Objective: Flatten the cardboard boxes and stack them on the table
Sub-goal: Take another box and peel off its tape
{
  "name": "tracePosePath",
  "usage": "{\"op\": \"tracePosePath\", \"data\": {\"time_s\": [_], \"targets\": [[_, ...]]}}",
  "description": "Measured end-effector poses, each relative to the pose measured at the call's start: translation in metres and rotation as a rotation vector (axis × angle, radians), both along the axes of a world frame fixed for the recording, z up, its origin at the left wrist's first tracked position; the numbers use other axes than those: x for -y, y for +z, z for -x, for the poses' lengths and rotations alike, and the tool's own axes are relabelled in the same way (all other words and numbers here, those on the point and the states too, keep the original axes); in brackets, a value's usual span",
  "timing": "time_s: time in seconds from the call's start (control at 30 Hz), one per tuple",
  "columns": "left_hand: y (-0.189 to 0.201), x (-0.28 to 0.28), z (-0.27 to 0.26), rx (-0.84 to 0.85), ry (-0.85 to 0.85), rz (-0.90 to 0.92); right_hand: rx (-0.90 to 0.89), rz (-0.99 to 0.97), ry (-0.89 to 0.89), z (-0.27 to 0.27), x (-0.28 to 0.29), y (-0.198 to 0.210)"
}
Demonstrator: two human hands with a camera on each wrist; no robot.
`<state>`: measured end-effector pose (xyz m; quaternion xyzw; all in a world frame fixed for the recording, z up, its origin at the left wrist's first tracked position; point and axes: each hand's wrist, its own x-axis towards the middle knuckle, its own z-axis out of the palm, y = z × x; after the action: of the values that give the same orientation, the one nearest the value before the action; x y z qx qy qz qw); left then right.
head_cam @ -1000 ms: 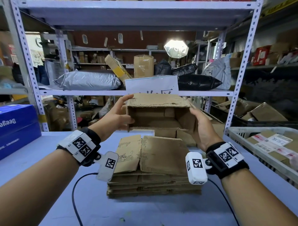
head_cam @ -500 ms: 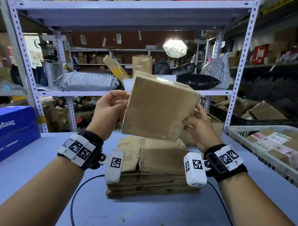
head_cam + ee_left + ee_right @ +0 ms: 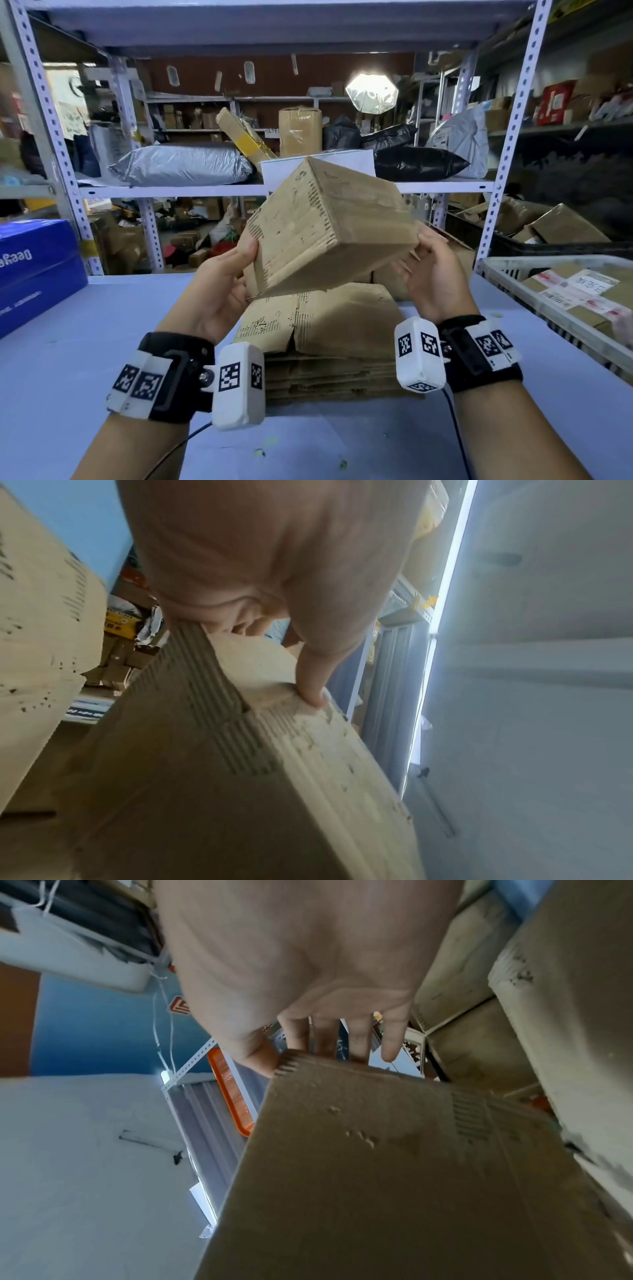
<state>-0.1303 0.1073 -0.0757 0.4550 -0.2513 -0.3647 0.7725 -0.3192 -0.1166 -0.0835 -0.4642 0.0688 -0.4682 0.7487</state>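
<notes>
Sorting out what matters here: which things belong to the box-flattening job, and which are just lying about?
Job: cardboard box held in left hand and right hand; stack of flattened boxes; table.
Lying about: blue box; white basket; silver parcel bag.

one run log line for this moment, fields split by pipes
step: flatten box | box: unflattened, tilted, above flat stack | left hand: grips box | right hand: grips box | table

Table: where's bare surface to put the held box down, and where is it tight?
Bare table lies between the blue box and the flattened stack, and in front of the stack near the forearms. Right is crowded: the white basket sits close beside the stack. Both hands, left hand and right hand, grip the cardboard box.
</notes>
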Motion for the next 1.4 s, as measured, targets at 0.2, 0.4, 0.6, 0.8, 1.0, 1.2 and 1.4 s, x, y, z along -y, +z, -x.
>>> {"op": "tracePosePath", "data": {"time_s": [0.2, 0.4, 0.6, 0.8, 1.0, 1.2, 1.4], "targets": [[-0.012, -0.009, 0.002, 0.07, 0.008, -0.056, -0.027, 0.026, -0.041, 0.0, 0.004, -0.006], [-0.013, -0.007, 0.005, 0.25, 0.169, 0.209, -0.218, 0.178, -0.176, -0.001, 0.005, -0.004], [-0.011, 0.004, 0.018, 0.317, 0.33, 0.243, -0.407, 0.403, -0.32, 0.0, -0.022, -0.001], [-0.015, 0.016, 0.024, 0.4, 0.354, 0.135, -0.565, 0.579, -0.343, -0.007, -0.057, -0.015], [-0.02, 0.024, 0.034, 0.397, 0.29, 0.128, -0.655, 0.624, -0.718, -0.019, -0.062, -0.025], [-0.021, 0.027, 0.039, 0.378, 0.274, 0.141, -0.649, 0.611, -0.816, -0.022, -0.058, -0.029], [-0.019, 0.028, 0.04, 0.398, 0.287, 0.128, -0.651, 0.642, -0.89, -0.021, -0.052, -0.032]]}}
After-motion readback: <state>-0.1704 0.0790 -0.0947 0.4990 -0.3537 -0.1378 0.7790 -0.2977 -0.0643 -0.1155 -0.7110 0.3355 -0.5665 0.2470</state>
